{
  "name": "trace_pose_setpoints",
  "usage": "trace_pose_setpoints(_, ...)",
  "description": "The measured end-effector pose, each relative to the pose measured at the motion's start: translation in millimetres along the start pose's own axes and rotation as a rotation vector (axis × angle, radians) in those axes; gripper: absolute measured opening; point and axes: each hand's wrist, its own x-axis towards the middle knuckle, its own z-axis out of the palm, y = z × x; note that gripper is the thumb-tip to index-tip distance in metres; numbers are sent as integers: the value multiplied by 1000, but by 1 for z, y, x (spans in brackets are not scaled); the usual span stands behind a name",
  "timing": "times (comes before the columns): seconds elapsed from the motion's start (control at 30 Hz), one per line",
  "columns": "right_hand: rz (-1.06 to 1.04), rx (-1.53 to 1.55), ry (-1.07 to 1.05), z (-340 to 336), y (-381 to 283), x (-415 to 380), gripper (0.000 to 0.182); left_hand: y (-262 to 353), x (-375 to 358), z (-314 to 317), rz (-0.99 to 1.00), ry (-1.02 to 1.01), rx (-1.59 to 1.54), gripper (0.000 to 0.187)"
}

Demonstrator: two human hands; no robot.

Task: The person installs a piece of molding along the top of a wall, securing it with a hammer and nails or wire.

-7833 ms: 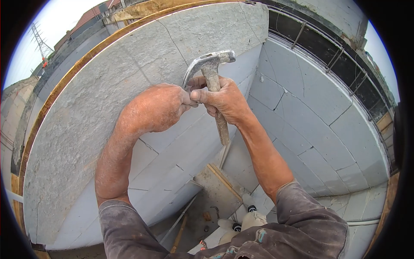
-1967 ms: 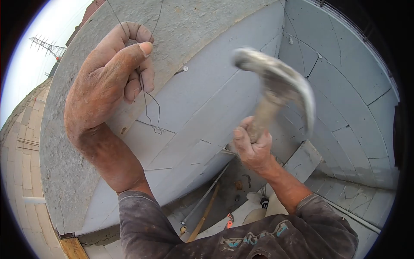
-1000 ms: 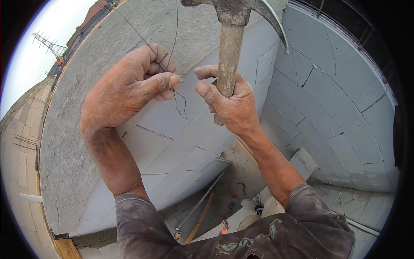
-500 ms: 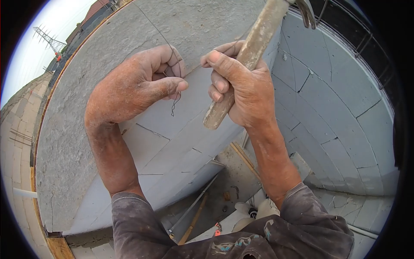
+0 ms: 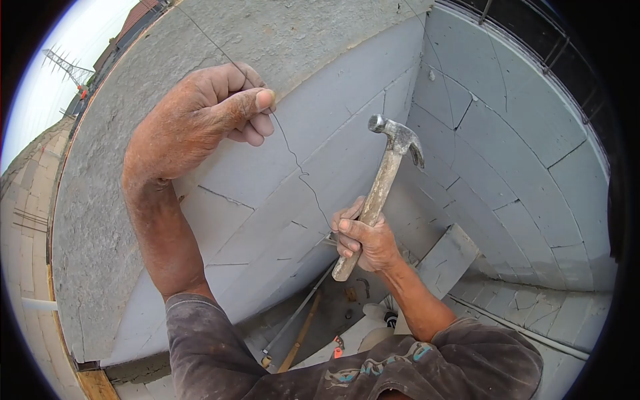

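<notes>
My left hand (image 5: 203, 117) is up against the grey rough wall top, pinching a thin dark wire (image 5: 303, 175) between thumb and fingers. Past my fingers the wire runs up to the upper left; below them it hangs kinked down to my right hand (image 5: 372, 241). That hand is wrapped round the wooden handle of a claw hammer (image 5: 383, 183), lower and to the right. The hammer's metal head points up, its claw to the right. The wire's lower end meets the right fingertips, which seem to hold it too.
The rough mortared wall top (image 5: 100, 240) curves along the left, above a smooth block face. A block wall (image 5: 507, 167) stands to the right. Below are a loose block (image 5: 443, 257), a wooden stick (image 5: 303, 333) and a long rod (image 5: 300, 310). A pylon (image 5: 67, 65) shows far off.
My right hand has moved down with the hammer, away from the left hand. The wire between the hands is now drawn out long. My left hand has shifted slightly left.
</notes>
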Motion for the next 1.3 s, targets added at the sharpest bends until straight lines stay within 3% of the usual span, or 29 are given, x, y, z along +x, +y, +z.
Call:
trace_pose_setpoints(0.1,61,-57,62,-11,18,-7,19,-2,-1,1,-13,3,50,38)
trace_pose_setpoints(0.2,95,115,206,-14,16,-12,25,-5,-1,1,-20,0,92,36)
trace_pose_setpoints(0.3,21,123,360,-24,-2,-3,28,-2,0,4,-73,36,188,33)
trace_pose_setpoints(0.43,-42,-127,473,-36,-13,-20,24,4,0,15,-141,125,364,30)
trace_pose_setpoints(0.47,-153,-146,491,-36,-8,-24,22,5,1,17,-150,136,371,30)
trace_pose_setpoints(0.57,-327,-175,350,2,-24,-12,29,6,-1,20,-194,145,386,29)
trace_pose_setpoints(0.67,-450,-632,213,44,-47,32,47,8,0,18,-207,139,370,29)
trace_pose_setpoints(0.77,-479,-767,92,77,-40,72,50,10,0,16,-201,119,344,29)
trace_pose_setpoints(1.0,-419,-261,-39,83,-6,108,32,12,0,18,-232,131,369,29)
trace_pose_setpoints(1.3,-272,-53,-113,82,-10,128,29,20,7,31,-345,207,528,30)
